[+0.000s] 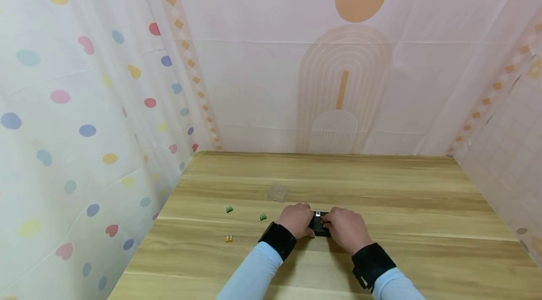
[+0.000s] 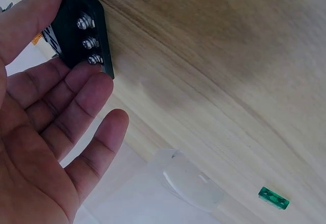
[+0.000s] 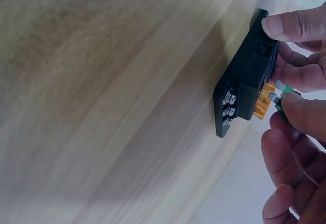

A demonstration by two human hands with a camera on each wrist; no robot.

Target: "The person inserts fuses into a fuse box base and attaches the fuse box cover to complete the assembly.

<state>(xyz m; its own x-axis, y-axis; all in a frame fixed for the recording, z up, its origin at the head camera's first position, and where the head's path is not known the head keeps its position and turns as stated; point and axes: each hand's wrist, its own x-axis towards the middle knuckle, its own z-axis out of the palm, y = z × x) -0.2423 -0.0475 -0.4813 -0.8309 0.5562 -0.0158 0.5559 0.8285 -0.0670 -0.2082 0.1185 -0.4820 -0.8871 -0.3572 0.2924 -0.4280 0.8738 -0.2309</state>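
A black fuse block (image 1: 316, 230) with screw terminals along its edges is on the wooden table. My left hand (image 1: 295, 220) grips its left end, thumb on one face and fingertips on the edge beside the screws. Orange blade fuses (image 3: 262, 102) sit side by side in the block. Between thumb and fingertips, my right hand (image 1: 346, 228) pinches a green blade fuse (image 3: 289, 89). Its metal prongs point toward the block, close beside the orange fuses; whether they touch, I cannot tell.
Two loose green blade fuses (image 1: 229, 209) and an orange blade fuse (image 1: 229, 239) lie left of my hands. A clear plastic cover (image 1: 277, 193) lies behind my left hand. Patterned curtains (image 1: 254, 79) enclose the wooden table (image 1: 423, 206) at the back and sides.
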